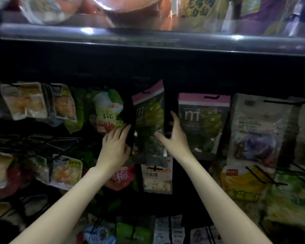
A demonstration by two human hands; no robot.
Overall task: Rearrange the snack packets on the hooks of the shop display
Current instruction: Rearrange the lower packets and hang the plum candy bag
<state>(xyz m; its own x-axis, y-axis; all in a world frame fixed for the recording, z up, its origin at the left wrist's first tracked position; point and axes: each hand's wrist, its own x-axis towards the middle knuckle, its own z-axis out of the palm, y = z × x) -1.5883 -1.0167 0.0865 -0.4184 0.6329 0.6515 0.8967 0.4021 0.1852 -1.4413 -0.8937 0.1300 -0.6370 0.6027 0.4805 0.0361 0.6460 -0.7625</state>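
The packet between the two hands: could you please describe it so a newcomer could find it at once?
Under the dark shelf edge, look along the top row of hooks. Midway hangs a pink-topped dark packet showing green slices, framed by the left hand and right hand. Unlike its straight-hanging twin to the right, it hangs tilted.

Your left hand [117, 144]: bare, no glove, ring or watch visible. Your right hand [174, 138]: bare likewise, nails short and unpainted as far as the dim picture shows. Both forearms: uncovered to the frame's edge, no sleeve or cuff visible.
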